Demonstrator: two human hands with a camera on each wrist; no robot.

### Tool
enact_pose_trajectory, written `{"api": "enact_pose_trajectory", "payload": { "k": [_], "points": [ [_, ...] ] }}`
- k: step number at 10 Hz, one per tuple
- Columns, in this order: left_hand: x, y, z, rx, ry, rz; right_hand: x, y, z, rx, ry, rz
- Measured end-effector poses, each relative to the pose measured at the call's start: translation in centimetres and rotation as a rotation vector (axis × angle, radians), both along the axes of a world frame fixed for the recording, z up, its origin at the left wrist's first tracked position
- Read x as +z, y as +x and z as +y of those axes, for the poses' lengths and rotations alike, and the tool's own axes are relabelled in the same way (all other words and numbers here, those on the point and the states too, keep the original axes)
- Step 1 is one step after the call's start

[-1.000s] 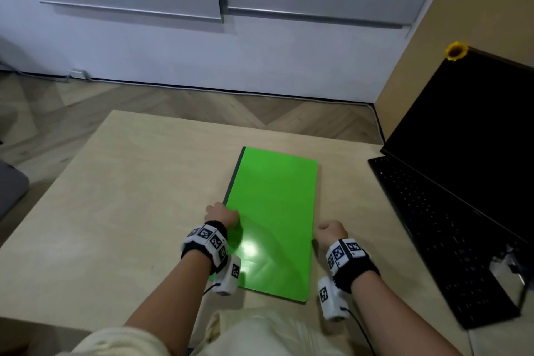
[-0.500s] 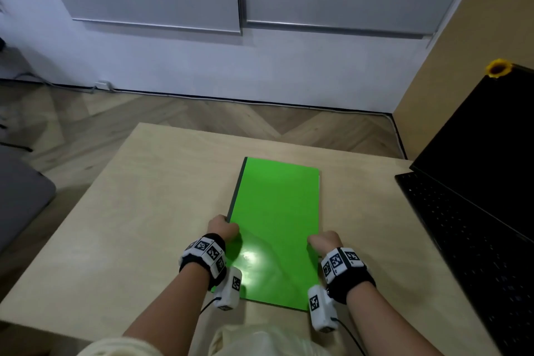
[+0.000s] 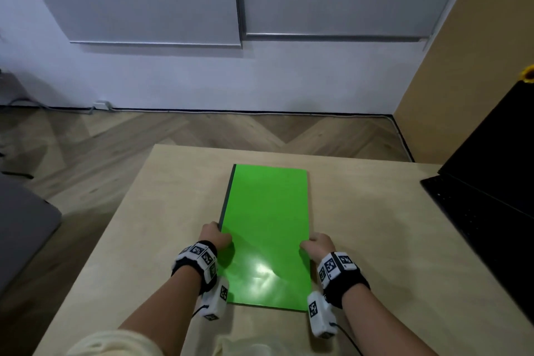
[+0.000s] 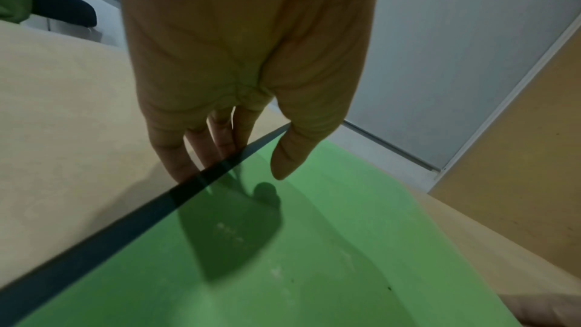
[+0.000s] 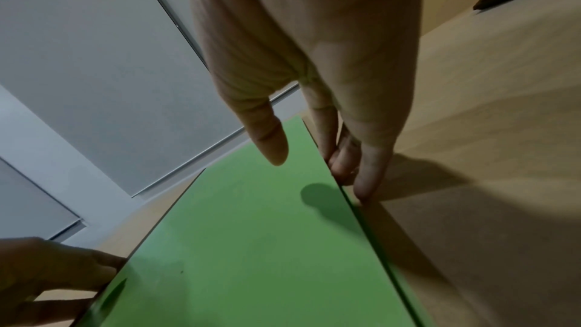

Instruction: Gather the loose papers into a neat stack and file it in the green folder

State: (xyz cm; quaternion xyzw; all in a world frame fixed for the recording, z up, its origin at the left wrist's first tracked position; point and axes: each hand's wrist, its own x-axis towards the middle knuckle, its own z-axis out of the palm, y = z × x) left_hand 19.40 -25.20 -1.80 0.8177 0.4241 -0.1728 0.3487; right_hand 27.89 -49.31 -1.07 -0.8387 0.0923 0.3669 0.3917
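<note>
The green folder [image 3: 265,225] lies closed on the wooden table [image 3: 138,240], its dark spine on the left. My left hand [image 3: 216,237] holds the spine edge near the front. In the left wrist view my left hand [image 4: 231,170] has its fingers [image 4: 176,158] down behind the spine and its thumb over the green folder [image 4: 314,257]. My right hand [image 3: 318,243] holds the right edge. Seen from the right wrist, my right hand [image 5: 311,168] has its fingers [image 5: 361,170] curled at the edge of the green folder [image 5: 251,245], thumb just above the cover. No loose papers show.
An open black laptop [image 3: 491,211] stands at the table's right side, with a yellow flower [image 3: 529,74] at the top of its screen. A grey seat [image 3: 23,225] sits left of the table. Wooden floor and a white wall lie beyond the far edge.
The folder has turned from a slight slant to lie straight in front of me. My right hand has closed in onto its right edge. The view has lifted and swung left.
</note>
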Motion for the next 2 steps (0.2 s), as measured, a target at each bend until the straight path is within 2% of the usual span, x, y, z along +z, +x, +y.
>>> {"api": "enact_pose_trajectory", "payload": {
  "k": [1,2],
  "points": [
    [-1.4,-0.6,0.8,0.022,0.001,-0.081,0.4,-0.2,-0.1,0.024,0.015,0.003],
    [-2.4,-3.1,3.0,0.116,0.078,0.005,1.5,0.0,-0.9,0.001,0.009,-0.047]
  ]
}}
